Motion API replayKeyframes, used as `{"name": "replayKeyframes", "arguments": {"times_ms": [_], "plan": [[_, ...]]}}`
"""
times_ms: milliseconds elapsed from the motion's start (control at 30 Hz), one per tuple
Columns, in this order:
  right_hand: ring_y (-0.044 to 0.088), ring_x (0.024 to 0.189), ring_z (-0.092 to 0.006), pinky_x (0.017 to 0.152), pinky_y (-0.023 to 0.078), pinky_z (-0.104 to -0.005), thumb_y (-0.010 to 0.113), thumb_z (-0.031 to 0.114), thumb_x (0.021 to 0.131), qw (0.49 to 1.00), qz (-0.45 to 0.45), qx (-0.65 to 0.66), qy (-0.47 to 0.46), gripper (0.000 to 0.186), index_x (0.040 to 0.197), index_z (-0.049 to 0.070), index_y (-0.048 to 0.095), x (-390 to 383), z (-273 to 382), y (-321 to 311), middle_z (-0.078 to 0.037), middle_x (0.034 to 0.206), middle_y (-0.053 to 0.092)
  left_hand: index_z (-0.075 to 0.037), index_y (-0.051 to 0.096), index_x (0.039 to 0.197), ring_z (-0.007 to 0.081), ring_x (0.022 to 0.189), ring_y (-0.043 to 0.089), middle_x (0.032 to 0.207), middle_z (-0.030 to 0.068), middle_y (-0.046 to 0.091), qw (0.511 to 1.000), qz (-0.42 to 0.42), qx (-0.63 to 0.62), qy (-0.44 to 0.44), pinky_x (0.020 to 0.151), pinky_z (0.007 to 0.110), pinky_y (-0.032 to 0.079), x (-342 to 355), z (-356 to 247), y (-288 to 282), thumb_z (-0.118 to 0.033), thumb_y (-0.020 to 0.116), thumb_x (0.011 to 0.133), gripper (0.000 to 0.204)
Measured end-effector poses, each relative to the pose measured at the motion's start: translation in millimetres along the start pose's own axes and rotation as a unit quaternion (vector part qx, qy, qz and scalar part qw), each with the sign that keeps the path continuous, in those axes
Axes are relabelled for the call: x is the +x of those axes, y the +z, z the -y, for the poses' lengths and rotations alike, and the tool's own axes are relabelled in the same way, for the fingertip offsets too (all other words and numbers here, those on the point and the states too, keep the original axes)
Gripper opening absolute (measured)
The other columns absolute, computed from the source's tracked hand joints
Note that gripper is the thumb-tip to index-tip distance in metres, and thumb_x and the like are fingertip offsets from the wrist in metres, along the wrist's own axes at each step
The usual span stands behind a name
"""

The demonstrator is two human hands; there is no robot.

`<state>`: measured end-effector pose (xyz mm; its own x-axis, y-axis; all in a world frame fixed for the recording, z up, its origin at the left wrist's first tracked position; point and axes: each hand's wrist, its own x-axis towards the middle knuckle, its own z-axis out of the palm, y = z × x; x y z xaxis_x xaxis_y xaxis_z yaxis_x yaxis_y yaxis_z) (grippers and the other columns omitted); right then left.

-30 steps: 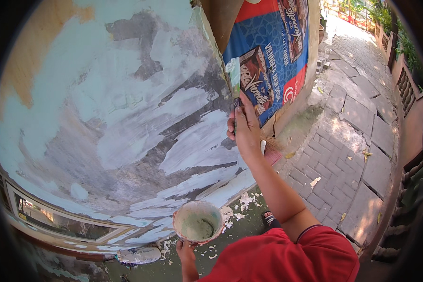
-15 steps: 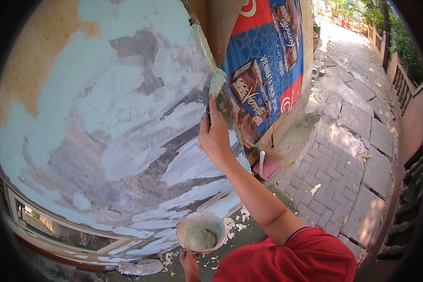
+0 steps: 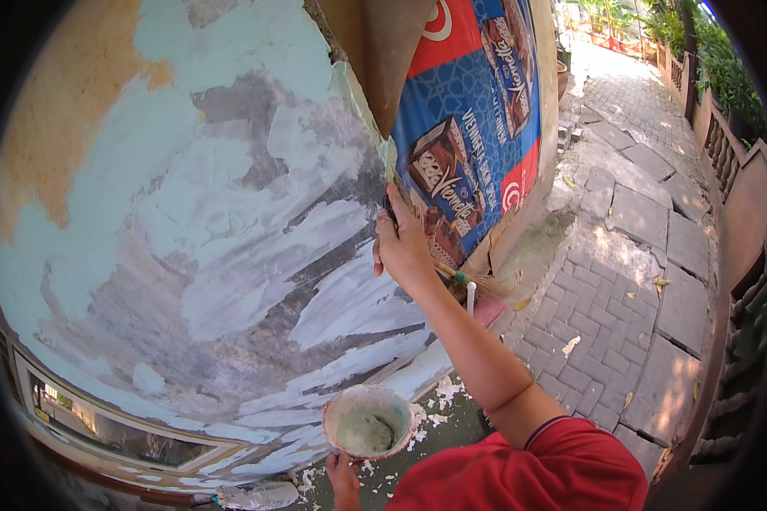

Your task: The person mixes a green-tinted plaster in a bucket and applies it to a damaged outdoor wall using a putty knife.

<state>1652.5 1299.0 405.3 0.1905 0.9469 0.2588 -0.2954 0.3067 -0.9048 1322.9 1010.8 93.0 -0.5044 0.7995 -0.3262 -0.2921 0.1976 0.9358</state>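
My right hand [image 3: 406, 249] is closed round the handle of a putty knife, its arm stretched up along the wall edge. The putty knife's blade [image 3: 390, 159], smeared with pale green filler, stands on edge at the wall's right corner. Patches of pale green and whitish filler cover the grey and tan wall [image 3: 256, 247]. Low in front of me, my left hand [image 3: 343, 473] grips the rim of a small round bucket [image 3: 331, 434]. Grey-green filler [image 3: 368, 428] lies inside the bucket, tilted toward me.
Right of the wall corner hangs a blue and red printed banner [image 3: 452, 145]. Below it are a straw broom [image 3: 477, 281] and a pink dustpan [image 3: 488, 312]. Filler crumbs [image 3: 439, 400] litter the ground. A paved path [image 3: 596, 307] runs along the right, beside a low balustrade [image 3: 724, 157].
My right hand has moved slightly right and down with the putty knife, whose blade has turned from face-on to nearly edge-on. The bucket stays nearly in place.
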Motion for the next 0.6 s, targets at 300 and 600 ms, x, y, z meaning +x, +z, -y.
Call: {"name": "replayKeyframes", "arguments": {"times_ms": [300,600], "plan": [[0.052,0.052,-0.0123,0.04,0.046,-0.0304,0.043,0.013,0.101,0.997,0.018,0.07,0.01,0.058,0.151,-0.002,0.021,10,24,14,-0.004,0.078,0.05,-0.001,0.051,0.082,0.0235,0.076,0.063,0.086,0.0102,0.058,1.0,-0.013,0.012,-0.02,0.066,0.046,0.061,-3,-1,2,0.003,0.051,0.079,0.006],[0.054,0.048,-0.0153,0.045,0.049,-0.0319,0.04,0.016,0.1,0.999,0.024,0.029,-0.024,0.058,0.151,-0.003,0.019,20,43,23,-0.008,0.063,0.052,0.0,0.055,0.088,0.0232,0.077,0.063,0.09,0.0098,0.06,0.999,-0.016,0.034,-0.018,0.065,0.043,0.06,-3,4,-6,0.001,0.053,0.081,0.007]]}}
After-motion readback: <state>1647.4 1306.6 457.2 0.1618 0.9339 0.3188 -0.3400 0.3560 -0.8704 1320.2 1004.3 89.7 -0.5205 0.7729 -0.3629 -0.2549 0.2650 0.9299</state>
